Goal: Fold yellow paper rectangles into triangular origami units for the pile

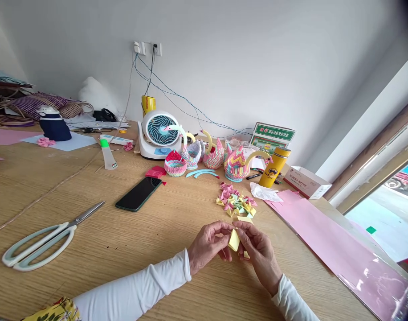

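Between my two hands, just above the wooden table, is a small folded piece of yellow paper (pixel 234 240). My left hand (pixel 212 243) pinches its left side with thumb and fingers. On the other side my right hand (pixel 257 247) grips it, thumb along the edge. A bit of yellow paper shows below the right fingers, partly hidden. Just beyond the fingertips lies another flat yellow slip (pixel 245 220). Behind that is a loose pile of folded paper triangles (pixel 236 200) in pink, yellow and green.
Several folded-paper swans (pixel 235 162) stand at the back, beside a white fan (pixel 162 133). A phone (pixel 139 194) and scissors (pixel 53 240) lie to the left. On the right are a yellow flask (pixel 275 167), a sticky note box (pixel 307 182) and pink sheets (pixel 337 249).
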Demonstrator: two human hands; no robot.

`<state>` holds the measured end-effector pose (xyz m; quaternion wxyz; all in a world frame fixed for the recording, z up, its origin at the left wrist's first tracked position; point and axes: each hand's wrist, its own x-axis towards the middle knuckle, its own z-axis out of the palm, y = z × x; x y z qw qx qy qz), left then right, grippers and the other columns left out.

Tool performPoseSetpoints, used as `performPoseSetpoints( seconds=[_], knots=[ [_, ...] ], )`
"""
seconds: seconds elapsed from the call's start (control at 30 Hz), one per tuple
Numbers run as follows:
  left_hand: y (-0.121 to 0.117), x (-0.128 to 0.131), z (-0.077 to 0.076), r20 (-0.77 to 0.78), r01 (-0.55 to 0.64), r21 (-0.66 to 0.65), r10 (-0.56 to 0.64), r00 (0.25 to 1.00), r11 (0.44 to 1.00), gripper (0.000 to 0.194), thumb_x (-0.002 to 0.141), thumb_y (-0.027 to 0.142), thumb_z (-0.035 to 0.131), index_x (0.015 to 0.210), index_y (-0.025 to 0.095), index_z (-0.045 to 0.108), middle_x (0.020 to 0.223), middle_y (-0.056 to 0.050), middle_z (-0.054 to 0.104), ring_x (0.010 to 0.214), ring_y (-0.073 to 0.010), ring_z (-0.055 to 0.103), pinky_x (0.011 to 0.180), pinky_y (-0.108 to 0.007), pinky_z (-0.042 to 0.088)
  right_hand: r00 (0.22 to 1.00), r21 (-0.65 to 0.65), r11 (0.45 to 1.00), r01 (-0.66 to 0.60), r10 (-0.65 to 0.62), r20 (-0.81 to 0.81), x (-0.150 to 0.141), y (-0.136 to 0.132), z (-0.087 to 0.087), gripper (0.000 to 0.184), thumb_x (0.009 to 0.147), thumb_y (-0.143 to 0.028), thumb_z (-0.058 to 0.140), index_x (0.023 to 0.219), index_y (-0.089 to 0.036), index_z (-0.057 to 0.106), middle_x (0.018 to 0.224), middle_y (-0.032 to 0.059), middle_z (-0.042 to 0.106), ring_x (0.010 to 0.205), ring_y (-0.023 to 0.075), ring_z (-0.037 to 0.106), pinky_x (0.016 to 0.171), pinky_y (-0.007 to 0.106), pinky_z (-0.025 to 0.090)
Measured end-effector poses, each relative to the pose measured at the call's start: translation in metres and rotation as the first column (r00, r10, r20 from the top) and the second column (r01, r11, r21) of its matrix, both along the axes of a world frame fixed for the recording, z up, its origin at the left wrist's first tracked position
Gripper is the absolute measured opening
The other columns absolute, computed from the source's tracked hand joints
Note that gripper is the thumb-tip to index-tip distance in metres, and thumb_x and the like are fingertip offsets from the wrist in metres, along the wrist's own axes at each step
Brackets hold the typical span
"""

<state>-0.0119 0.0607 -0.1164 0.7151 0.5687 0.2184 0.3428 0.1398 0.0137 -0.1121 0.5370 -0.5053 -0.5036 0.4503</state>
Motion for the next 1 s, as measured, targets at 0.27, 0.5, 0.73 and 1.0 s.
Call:
performPoseSetpoints(
  seconds=[0.27, 0.5, 0.73, 1.0],
  knots=[
    [0.004, 0.002, -0.011, -0.102, -0.154, 0.132, 0.168, 0.98, 0.979, 0.036, 0.077, 0.047, 0.063, 0.084, 0.013, 0.058, 0.076, -0.001, 0.057, 0.046, -0.0055, 0.05, 0.039, -0.016, 0.038, 0.996, 0.023, 0.999, -0.034, 0.032, 0.079, -0.002, -0.003, -0.001, 0.044, 0.09, -0.055, 0.042, 0.101, -0.015, 0.059, 0.052, -0.0042, 0.045, 0.046, 0.0096, 0.041, 0.042, 0.02, 0.035],
    [0.003, 0.001, -0.006, -0.161, -0.22, 0.198, 0.253, 0.954, 0.955, 0.035, 0.074, 0.043, 0.067, 0.09, 0.014, 0.057, 0.072, 0.002, 0.053, 0.046, -0.0036, 0.044, 0.039, -0.014, 0.035, 0.987, 0.106, 0.994, 0.033, -0.049, 0.156, 0.006, 0.0, -0.011, 0.028, 0.083, -0.041, 0.062, 0.096, -0.017, 0.061, 0.055, -0.0054, 0.043, 0.045, 0.0073, 0.037, 0.04, 0.018, 0.032],
    [0.011, 0.001, -0.009, -0.095, -0.197, -0.054, 0.191, 0.977, 0.979, 0.04, 0.076, 0.052, 0.06, 0.083, 0.013, 0.054, 0.077, 0.0, 0.056, 0.035, -0.0014, 0.04, 0.029, -0.015, 0.027, 0.93, 0.401, 0.916, 0.005, -0.152, 0.335, 0.009, -0.002, -0.01, 0.01, 0.087, -0.023, 0.057, 0.093, -0.023, 0.064, 0.095, 0.0053, 0.06, 0.079, 0.0164, 0.06, 0.059, 0.024, 0.052],
    [0.007, -0.004, 0.0, 0.072, -0.022, -0.156, 0.033, 0.997, 0.988, 0.032, 0.08, 0.045, 0.057, 0.08, 0.012, 0.059, 0.077, -0.003, 0.062, 0.045, -0.007, 0.055, 0.04, -0.017, 0.037, 0.801, 0.479, 0.872, -0.099, -0.216, 0.558, 0.011, -0.004, -0.006, 0.022, 0.086, -0.013, 0.05, 0.095, -0.023, 0.067, 0.104, 0.0083, 0.061, 0.093, 0.02, 0.06, 0.066, 0.027, 0.053]
  ],
)
